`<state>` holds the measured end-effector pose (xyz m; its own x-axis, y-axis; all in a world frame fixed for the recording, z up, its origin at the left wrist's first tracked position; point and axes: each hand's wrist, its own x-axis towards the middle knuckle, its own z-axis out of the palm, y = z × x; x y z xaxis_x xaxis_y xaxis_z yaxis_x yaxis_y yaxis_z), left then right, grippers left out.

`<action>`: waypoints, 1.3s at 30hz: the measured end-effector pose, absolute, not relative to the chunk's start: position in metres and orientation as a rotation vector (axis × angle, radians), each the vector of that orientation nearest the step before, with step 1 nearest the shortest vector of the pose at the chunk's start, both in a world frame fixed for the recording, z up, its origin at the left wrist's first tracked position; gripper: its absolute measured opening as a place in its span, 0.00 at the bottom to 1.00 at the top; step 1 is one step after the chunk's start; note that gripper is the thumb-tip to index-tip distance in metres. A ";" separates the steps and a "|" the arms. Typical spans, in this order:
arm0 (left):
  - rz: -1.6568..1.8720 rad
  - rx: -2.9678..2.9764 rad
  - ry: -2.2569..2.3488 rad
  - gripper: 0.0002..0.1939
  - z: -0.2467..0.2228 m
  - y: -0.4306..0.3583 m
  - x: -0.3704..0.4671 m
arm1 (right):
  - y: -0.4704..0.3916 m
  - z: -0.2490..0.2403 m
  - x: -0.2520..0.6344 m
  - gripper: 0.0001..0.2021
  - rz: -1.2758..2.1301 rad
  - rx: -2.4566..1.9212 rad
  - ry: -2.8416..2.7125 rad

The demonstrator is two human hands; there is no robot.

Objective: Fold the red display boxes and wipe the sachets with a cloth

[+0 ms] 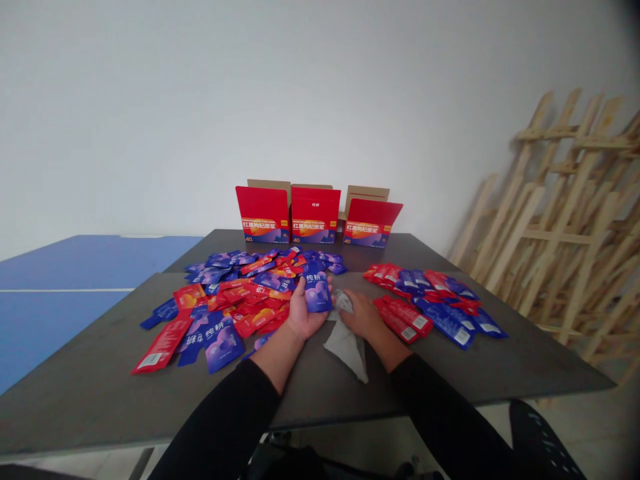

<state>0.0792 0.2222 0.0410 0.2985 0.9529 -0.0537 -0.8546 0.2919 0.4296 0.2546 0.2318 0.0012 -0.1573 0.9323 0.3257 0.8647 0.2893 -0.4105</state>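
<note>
Near the middle of the dark table, my left hand is closed on a purple-blue pouch with pale round fruit printed on it, its front facing me. Just right of it, my right hand grips a crumpled grey cloth, whose loose end hangs toward me on the tabletop. A heap of red and blue pouches spreads on the left, beside my left forearm. To the right of my right hand lie more red pouches and blue pouches, several with barcodes facing up.
Three red cartons with raised flaps stand along the back of the dark table. A blue table with a white line adjoins on the left. Wooden easels lean against the wall at right.
</note>
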 end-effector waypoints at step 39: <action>0.803 0.438 0.540 0.14 0.043 0.210 0.089 | 0.236 0.013 0.273 0.14 -0.064 -1.168 -1.564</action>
<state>0.0887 0.2098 0.0432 0.5744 0.7677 -0.2839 -0.5526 0.6196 0.5574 0.2731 0.2363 0.0131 0.1177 0.6273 0.7698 0.6880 0.5075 -0.5187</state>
